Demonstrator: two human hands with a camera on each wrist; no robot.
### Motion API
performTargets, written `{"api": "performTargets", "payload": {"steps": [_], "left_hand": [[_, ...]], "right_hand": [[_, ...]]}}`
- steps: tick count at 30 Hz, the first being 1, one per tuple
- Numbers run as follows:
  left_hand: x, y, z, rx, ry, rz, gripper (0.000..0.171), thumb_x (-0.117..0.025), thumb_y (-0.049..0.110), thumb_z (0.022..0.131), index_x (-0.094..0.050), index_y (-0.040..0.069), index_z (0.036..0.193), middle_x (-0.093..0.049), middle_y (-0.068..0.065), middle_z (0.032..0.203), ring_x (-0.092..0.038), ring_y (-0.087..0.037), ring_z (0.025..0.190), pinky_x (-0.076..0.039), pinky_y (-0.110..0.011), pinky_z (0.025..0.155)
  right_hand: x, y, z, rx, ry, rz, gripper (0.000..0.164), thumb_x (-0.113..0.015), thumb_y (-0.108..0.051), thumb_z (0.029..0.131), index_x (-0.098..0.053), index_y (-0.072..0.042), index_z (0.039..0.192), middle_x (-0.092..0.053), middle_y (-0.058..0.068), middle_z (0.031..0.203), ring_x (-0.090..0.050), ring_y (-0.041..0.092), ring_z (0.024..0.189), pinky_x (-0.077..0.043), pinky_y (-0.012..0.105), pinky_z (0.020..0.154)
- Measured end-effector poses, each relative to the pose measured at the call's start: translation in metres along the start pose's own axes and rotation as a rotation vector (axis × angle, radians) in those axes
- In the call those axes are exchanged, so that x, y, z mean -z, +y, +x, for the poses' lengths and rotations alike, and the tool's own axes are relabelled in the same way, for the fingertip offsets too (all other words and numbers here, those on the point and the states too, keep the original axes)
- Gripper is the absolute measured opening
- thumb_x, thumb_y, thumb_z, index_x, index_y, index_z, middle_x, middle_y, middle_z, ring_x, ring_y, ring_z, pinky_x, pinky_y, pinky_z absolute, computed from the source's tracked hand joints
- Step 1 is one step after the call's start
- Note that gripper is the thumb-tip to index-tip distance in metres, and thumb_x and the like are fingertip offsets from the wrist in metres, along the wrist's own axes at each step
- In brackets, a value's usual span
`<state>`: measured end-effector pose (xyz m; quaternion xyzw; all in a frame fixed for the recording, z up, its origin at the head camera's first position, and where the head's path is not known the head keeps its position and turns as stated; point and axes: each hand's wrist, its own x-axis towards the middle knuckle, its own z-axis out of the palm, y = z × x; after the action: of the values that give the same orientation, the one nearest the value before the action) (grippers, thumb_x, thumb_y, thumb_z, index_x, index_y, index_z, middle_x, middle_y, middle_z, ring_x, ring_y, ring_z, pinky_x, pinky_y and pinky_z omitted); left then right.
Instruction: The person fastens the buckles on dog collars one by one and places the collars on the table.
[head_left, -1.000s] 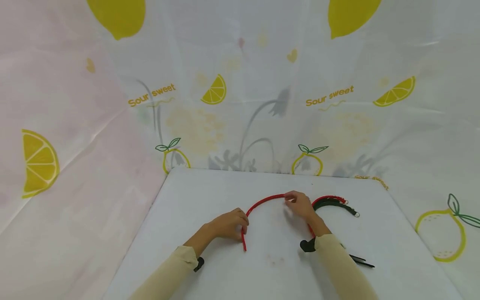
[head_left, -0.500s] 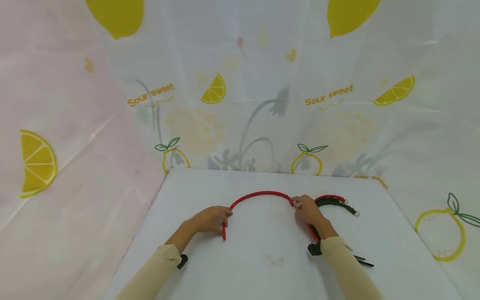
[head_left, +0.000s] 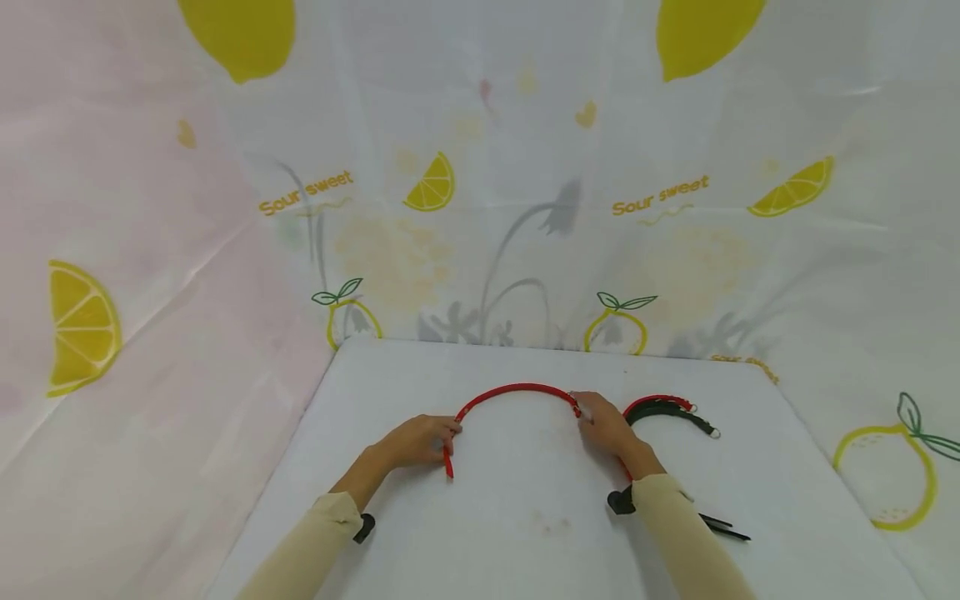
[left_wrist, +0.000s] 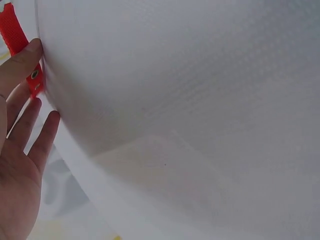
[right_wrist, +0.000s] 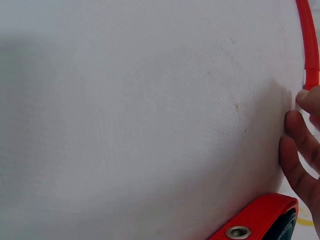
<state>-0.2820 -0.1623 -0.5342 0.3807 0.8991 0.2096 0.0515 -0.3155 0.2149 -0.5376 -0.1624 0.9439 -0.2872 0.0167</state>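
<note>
A red webbing collar [head_left: 517,387] with metal eyelets stands in a wide arch on the white table, between my two hands. My left hand [head_left: 416,442] pinches its left end; the tip sticks out below the fingers. In the left wrist view, my thumb lies across the red strap [left_wrist: 12,30] just above an eyelet, other fingers spread. My right hand [head_left: 606,425] pinches the buckle end, whose metal parts are partly hidden by the fingers. The right wrist view shows the thumb and fingers [right_wrist: 302,142] at the strap's end, close to the tabletop.
Right of my right hand lie another red collar [head_left: 651,400] and a dark green or black collar [head_left: 660,408], curved together, metal rings at their ends. Their dark strap tips [head_left: 723,530] show past my right sleeve. A lemon-printed cloth [head_left: 487,250] hangs behind the table [head_left: 525,517].
My left hand has moved left and slightly away from me, drawing the collar into a wider arch. My right hand has shifted slightly nearer, and its end of the collar has turned downward.
</note>
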Motion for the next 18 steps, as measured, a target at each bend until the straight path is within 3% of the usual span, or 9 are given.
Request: {"api": "performTargets", "payload": {"steps": [3,6,11,14,18], "left_hand": [[0.0000,0.0010,0.0005,0.013,-0.006,0.005,0.006,-0.068,0.019,0.076,-0.066,0.024,0.079,-0.053,0.003,0.119,-0.041,-0.014,0.117,-0.037,-0.036,0.093],[-0.0001,0.0013,0.0011,0.012,-0.008,0.009,0.005,-0.068,0.020,0.076,-0.066,0.023,0.079,-0.053,0.003,0.118,-0.042,-0.015,0.116,-0.037,-0.037,0.093],[-0.0002,0.0004,0.0019,0.023,-0.005,0.002,0.005,-0.068,0.019,0.075,-0.065,0.023,0.077,-0.054,0.004,0.117,-0.042,-0.015,0.116,-0.037,-0.038,0.093],[-0.0012,-0.0005,0.0017,0.033,-0.009,-0.002,0.005,-0.069,0.020,0.075,-0.065,0.024,0.077,-0.054,0.005,0.118,-0.043,-0.014,0.115,-0.037,-0.036,0.093],[-0.0021,-0.0009,0.0014,0.040,-0.013,-0.006,0.006,-0.069,0.020,0.075,-0.064,0.024,0.077,-0.054,0.004,0.118,-0.045,-0.014,0.113,-0.038,-0.035,0.092]], "right_hand": [[-0.0018,0.0007,-0.0029,-0.056,0.020,0.023,0.041,-0.062,-0.013,0.080,-0.051,-0.011,0.119,-0.052,0.004,0.109,-0.049,0.020,0.096,-0.042,0.039,0.083],[-0.0039,0.0036,-0.0033,-0.080,0.053,0.019,0.034,-0.067,-0.017,0.077,-0.056,-0.012,0.108,-0.054,-0.001,0.093,-0.049,0.015,0.078,-0.045,0.032,0.070],[-0.0022,0.0052,-0.0042,-0.083,0.098,-0.009,0.026,-0.069,-0.018,0.074,-0.057,-0.006,0.094,-0.052,0.002,0.080,-0.048,0.016,0.073,-0.044,0.032,0.066],[-0.0021,0.0059,-0.0048,-0.081,0.098,-0.035,0.031,-0.067,-0.015,0.076,-0.054,-0.006,0.103,-0.052,0.002,0.080,-0.048,0.016,0.072,-0.045,0.033,0.066],[-0.0070,0.0077,-0.0042,-0.058,0.067,-0.109,0.036,-0.061,-0.015,0.082,-0.050,-0.015,0.116,-0.053,-0.002,0.084,-0.050,0.013,0.072,-0.046,0.031,0.066]]}}
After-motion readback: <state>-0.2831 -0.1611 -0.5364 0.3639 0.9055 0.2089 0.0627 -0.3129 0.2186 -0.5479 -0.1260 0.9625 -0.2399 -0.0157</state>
